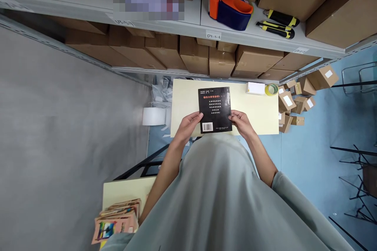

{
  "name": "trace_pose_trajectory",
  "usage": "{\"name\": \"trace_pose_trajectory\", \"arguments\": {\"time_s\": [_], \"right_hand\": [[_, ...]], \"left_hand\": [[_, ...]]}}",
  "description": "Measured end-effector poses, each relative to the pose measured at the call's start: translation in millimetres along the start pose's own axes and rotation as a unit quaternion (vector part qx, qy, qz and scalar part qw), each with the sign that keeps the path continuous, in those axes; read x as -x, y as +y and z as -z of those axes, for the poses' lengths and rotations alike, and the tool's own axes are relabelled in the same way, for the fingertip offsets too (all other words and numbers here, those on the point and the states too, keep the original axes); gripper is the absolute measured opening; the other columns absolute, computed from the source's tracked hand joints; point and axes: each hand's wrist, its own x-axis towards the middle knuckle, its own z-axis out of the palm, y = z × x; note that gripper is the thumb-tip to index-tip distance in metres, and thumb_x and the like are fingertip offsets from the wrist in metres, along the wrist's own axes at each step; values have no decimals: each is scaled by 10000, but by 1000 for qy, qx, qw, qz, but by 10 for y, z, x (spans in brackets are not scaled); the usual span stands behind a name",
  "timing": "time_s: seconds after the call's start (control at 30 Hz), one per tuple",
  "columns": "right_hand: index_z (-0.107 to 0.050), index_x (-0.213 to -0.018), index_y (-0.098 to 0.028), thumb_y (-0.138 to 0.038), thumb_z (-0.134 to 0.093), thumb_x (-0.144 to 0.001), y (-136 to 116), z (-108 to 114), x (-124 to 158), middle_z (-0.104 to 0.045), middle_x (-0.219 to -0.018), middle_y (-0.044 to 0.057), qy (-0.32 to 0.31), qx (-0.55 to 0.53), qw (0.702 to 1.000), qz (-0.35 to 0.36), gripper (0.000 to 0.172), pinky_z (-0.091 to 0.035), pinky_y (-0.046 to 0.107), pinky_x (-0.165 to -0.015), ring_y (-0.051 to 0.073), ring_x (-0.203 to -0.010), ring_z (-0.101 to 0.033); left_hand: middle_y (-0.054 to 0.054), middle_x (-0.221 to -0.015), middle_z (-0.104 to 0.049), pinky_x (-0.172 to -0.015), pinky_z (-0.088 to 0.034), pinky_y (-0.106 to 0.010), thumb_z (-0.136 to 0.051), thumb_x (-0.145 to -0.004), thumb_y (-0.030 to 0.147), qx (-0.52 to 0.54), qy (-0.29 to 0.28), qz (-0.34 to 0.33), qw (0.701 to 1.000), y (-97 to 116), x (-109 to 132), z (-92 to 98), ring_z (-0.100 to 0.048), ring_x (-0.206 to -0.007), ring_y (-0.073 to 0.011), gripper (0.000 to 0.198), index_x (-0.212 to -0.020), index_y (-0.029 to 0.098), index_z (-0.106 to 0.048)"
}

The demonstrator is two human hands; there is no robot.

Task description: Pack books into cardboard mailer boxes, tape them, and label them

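Observation:
A black book (215, 119) is held up over the pale yellow table (182, 98), close to my body. Its face toward me carries red and white printed text and a white barcode at the lower left. My left hand (188, 124) grips the left edge, thumb on the near face. At the right edge, my right hand (240, 121) pinches the book the same way. The fingers behind the book are mostly hidden.
A white box (255, 88) and a tape roll (271, 89) lie at the table's far right. Shelves above hold cardboard boxes (194, 55), an orange-blue tape dispenser (231, 10) and cutters (277, 25). Small cartons (285, 101) pile up right; stacked books (118, 219) sit lower left.

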Motion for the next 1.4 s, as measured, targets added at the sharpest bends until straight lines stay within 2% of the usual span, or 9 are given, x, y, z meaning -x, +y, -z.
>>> {"name": "trace_pose_trajectory", "arguments": {"time_s": [0.13,0.33,0.57,0.7,0.8,0.97,1.23,1.4], "right_hand": [[-791,-933,-218,-428,-804,-705,-11,25,-5,-780,-896,14,-1,7,1000,5,310,-545,272,-733,171,-809,-676],[-795,-975,-220,-444,-842,-726,22,44,16,-797,-937,8,2,16,1000,11,338,-548,268,-769,164,-843,-694],[-857,-994,-218,-457,-954,-716,50,63,26,-834,-1003,20,-22,11,998,63,379,-587,398,-1005,219,-979,-742],[-880,-967,-244,-482,-973,-692,104,99,-13,-835,-1083,26,-33,41,995,90,375,-574,470,-1098,261,-1084,-749],[-888,-935,-281,-498,-950,-725,141,128,-52,-838,-1151,39,-37,73,989,127,308,-521,504,-1194,291,-1229,-731],[-893,-961,-324,-578,-900,-787,167,153,-76,-797,-1345,44,-39,92,983,154,308,-399,518,-1317,298,-1513,-570],[-873,-895,-320,-673,-877,-804,123,114,1,-762,-1417,57,-29,76,980,180,365,-395,533,-1310,301,-1567,-510],[-789,-761,-305,-767,-833,-806,13,76,35,-756,-1417,66,-10,87,976,202,466,-378,557,-1304,307,-1596,-465]], "left_hand": [[-97,-1028,-821,-1026,-587,-393,-990,-631,626,8,35,-32,999,56,-21,-35,-760,-1022,-241,649,-1076,190,-808],[-79,-964,-792,-982,-599,-384,-970,-666,587,-16,47,-63,997,117,-9,-28,-743,-980,-229,557,-1031,203,-798],[-88,-1008,-803,-1002,-610,-403,-1020,-603,506,-36,15,-75,996,143,82,21,-738,-957,-218,561,-1009,203,-779],[-83,-947,-814,-994,-628,-455,-1044,-538,514,-38,24,-80,996,147,119,36,-755,-938,-251,539,-890,214,-769],[-88,-930,-816,-1027,-621,-492,-1013,-587,530,-58,26,-106,992,167,140,25,-770,-975,-280,437,-795,225,-780],[-88,-971,-821,-1124,-579,-516,-927,-712,464,-96,10,-176,980,187,153,-14,-787,-1019,-278,246,-742,257,-796],[-79,-996,-807,-1125,-571,-516,-856,-793,379,-154,12,-220,963,220,210,-48,-763,-1039,-262,137,-757,268,-784],[-93,-1110,-807,-1167,-541,-484,-795,-837,362,-154,-6,-213,965,259,209,-11,-734,-1188,-275,121,-895,257,-814]]}}
